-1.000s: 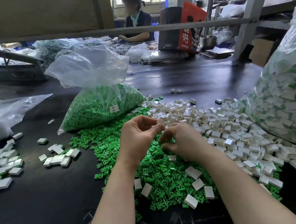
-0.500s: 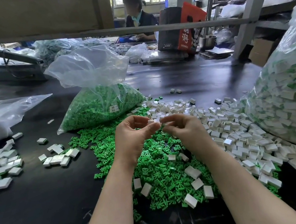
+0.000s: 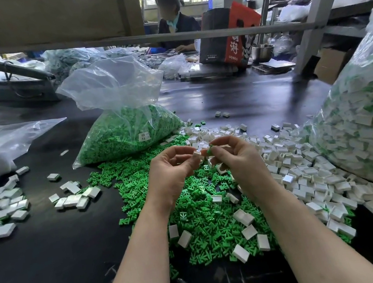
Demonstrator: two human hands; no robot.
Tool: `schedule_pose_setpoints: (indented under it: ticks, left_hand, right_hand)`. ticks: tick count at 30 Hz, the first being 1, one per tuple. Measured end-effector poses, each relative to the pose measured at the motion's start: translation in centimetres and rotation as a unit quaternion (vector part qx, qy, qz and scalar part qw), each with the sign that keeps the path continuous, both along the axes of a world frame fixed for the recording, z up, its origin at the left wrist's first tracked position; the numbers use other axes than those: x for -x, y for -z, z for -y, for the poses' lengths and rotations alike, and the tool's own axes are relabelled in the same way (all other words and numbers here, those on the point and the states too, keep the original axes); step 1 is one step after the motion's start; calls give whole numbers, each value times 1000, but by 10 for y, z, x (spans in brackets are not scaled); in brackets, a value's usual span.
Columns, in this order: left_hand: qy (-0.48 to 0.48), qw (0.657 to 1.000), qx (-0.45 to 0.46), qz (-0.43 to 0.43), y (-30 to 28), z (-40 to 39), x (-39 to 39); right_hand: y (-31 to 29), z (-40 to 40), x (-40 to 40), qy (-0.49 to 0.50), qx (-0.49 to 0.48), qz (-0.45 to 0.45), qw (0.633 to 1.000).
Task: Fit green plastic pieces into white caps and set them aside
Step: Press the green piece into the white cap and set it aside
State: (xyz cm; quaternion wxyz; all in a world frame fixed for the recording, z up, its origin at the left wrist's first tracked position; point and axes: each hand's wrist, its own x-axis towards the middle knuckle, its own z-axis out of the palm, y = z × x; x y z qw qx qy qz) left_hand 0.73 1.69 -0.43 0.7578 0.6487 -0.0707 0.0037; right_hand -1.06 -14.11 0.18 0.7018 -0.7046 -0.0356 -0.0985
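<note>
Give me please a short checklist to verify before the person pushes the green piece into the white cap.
1. Small white plastic cap pinched in left hand: ok.
2. Small green plastic piece pinched in right hand: ok.
3. Piece and cap close together, above the loose green pile: ok.
4. Cap's open side faces the piece: cannot tell, fingers hide it.
5. Piece already seated in cap: not ok, not yet joined.
6. Set-aside group of finished white caps on the black table at the left: ok.
</note>
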Motion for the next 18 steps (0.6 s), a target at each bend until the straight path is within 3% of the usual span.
schedule_pose_setpoints:
  ticks: [9,18]
  left_hand:
    - [4,1000,-29,-7,-1,5,1]
    - [-1,1000,-31,-2,-2,7,2]
  right_hand:
    - [2,-9,-6,35,-117,-20,992]
    - [3,-11,-7,31,-112,-23,993]
